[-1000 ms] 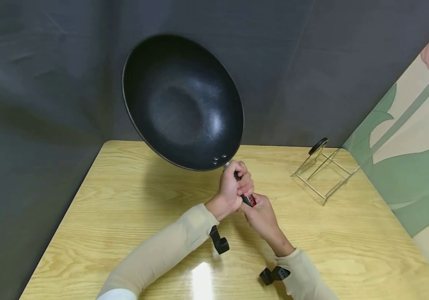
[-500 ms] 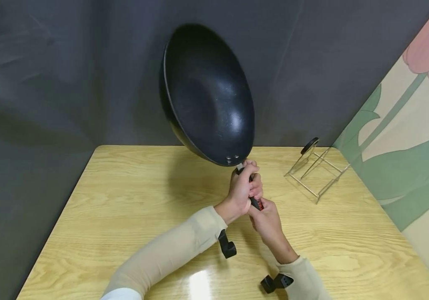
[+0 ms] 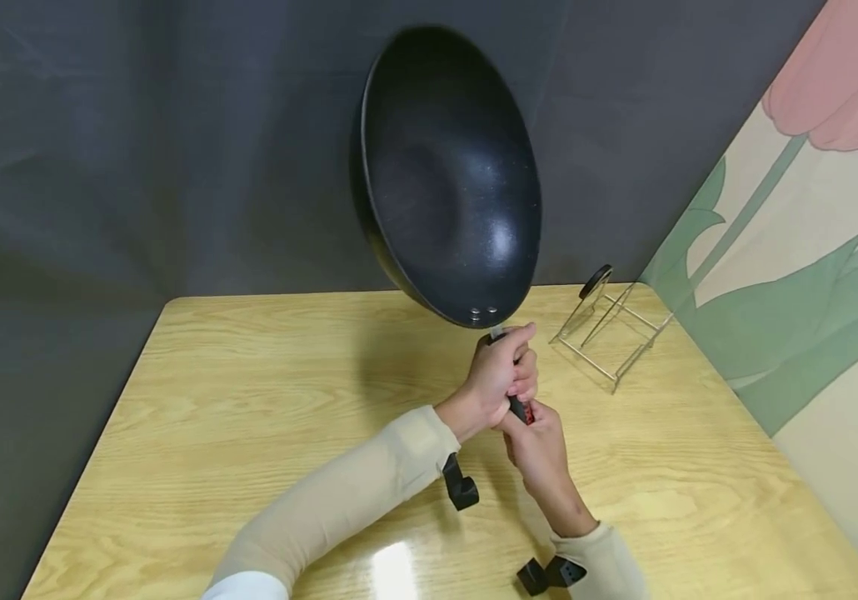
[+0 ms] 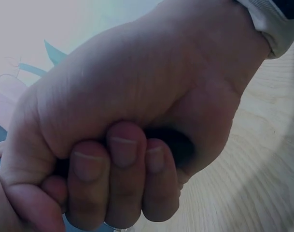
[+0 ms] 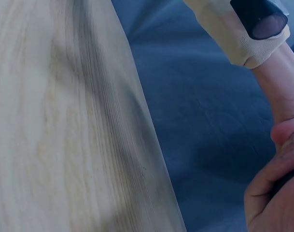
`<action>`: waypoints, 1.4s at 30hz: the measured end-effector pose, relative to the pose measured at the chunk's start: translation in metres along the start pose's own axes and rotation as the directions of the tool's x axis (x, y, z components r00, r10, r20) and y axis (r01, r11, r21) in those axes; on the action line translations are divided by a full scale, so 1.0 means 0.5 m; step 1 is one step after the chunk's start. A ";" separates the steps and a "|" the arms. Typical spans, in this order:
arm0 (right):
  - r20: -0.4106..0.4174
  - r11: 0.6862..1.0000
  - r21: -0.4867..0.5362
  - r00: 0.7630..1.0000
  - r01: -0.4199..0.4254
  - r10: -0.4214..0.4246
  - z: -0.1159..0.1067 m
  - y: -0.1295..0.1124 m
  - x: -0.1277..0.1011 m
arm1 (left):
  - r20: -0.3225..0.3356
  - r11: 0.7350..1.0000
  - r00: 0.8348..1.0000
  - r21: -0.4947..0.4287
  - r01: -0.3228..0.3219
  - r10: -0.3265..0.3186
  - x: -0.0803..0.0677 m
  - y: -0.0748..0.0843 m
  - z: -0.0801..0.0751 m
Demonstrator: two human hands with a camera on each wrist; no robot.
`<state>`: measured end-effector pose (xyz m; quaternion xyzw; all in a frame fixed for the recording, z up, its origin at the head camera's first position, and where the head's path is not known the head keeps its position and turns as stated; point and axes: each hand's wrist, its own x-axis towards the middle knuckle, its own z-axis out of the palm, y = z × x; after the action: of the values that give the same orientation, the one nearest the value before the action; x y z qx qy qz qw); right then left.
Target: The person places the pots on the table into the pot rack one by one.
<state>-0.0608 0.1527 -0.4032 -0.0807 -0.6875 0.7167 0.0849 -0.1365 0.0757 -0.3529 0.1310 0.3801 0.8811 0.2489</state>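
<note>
A black wok (image 3: 447, 192) hangs tilted above the far part of the table, its hollow inside turned toward me. Near the wok, my left hand (image 3: 495, 379) grips the black handle (image 3: 521, 408). Just below it my right hand (image 3: 540, 446) holds the handle's end, where red marks show. In the left wrist view, the left hand's fingers (image 4: 125, 179) curl round the dark handle. Only part of the right hand (image 5: 277, 198) appears in the right wrist view, at the lower right edge. The hands hide most of the handle.
A wire rack (image 3: 586, 358) with a black round part (image 3: 596, 282) stands at the table's far right. Dark cloth (image 3: 264, 167) hangs behind and left of the wooden table (image 3: 249, 375). A flower-patterned wall (image 3: 796, 333) borders the right side.
Both hands have carried the wok to the right and slightly up in the view. It has turned, so its outer left side shows. The rack and wall appear shifted left, as the head view turned.
</note>
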 end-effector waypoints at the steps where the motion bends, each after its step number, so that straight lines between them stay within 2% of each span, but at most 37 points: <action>1: -0.005 1.000 0.015 1.000 0.002 -0.002 -0.002 0.001 -0.001 | 0.004 1.000 1.000 0.001 0.007 -0.007 0.002 -0.002 0.003; 5: -0.041 0.997 0.073 0.999 -0.002 0.005 -0.008 0.004 -0.007 | 0.018 0.999 0.999 0.015 0.029 -0.029 0.011 -0.016 0.012; 11: -0.077 0.991 0.133 0.997 -0.015 0.026 -0.016 0.011 -0.017 | -0.030 0.996 0.996 0.029 0.082 -0.082 0.020 -0.037 0.030; 18: -0.068 0.966 0.258 0.998 0.009 0.009 -0.022 0.008 -0.023 | -0.044 0.979 0.991 0.152 0.133 -0.128 0.031 -0.041 0.057; 23: -0.089 0.956 0.294 0.996 0.015 0.012 -0.029 0.008 -0.030 | -0.033 0.967 0.987 0.195 0.164 -0.160 0.035 -0.048 0.070; 29: -0.104 0.944 0.328 0.995 0.024 0.011 -0.043 0.010 -0.030 | -0.052 0.961 0.986 0.220 0.167 -0.159 0.043 -0.062 0.088; 36: -0.106 0.916 0.401 0.994 0.021 0.024 -0.054 0.015 -0.029 | -0.101 0.949 0.980 0.249 0.193 -0.173 0.052 -0.077 0.106; 42: -0.052 0.892 0.451 0.999 0.023 0.001 -0.068 0.018 -0.031 | -0.156 0.939 0.970 0.260 0.223 -0.187 0.058 -0.090 0.122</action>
<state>-0.0379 0.1816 -0.4135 -0.0732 -0.5003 0.8540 0.1227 -0.1199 0.1548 -0.3433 0.0671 0.5260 0.7953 0.2937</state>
